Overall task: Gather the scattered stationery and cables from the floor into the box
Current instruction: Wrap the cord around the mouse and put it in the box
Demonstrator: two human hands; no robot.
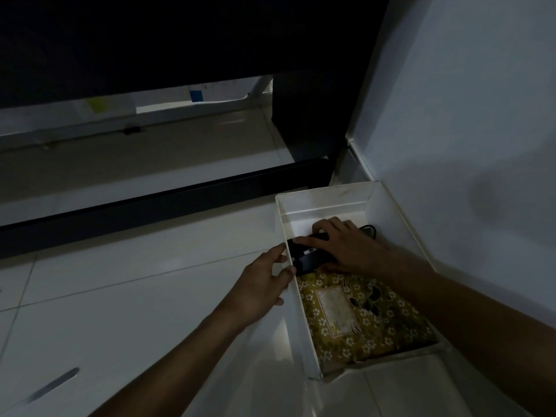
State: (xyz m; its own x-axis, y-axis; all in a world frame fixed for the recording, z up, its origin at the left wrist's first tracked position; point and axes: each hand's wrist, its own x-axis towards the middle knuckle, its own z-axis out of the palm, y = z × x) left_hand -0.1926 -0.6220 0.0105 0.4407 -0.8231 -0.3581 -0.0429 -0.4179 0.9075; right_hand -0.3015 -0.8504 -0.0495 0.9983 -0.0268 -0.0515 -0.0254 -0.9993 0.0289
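The person is crouched in the dim corner with both arms out, and the step in hand looks like settling a dark gadget into the white cardboard box (400, 224). The right hand (346, 246) lies inside the box, fingers spread and bent over a black device (304, 260) (a charger or adapter, I would guess, though the gloom hides the detail), pressing or gripping it against the box floor. Just past that hand's knuckles a loop of black cable (369, 229) pokes out, already in the box. The left hand (264, 281) is outside the box, fingers relaxed and laid flat against the near side wall, thumb at the rim, steadying it and holding nothing.

Under the right wrist, nearer the person, a mustard floral-patterned book (361, 314) fills the lower half of the box, so the device sits in the free space beyond it.

I judge the next move to be letting go of the device, lifting the right hand clear without dragging the cable back out, then turning to whatever is left on the tiles. One such thing shows: a slim grey pen-like object (54, 385) lies well to the left of the left forearm, on the white floor (150, 296).

Beyond both hands runs the black frame of a desk (150, 203), and a pale wall (466, 115) stands close on the right-hand side; neither blocks the box opening.
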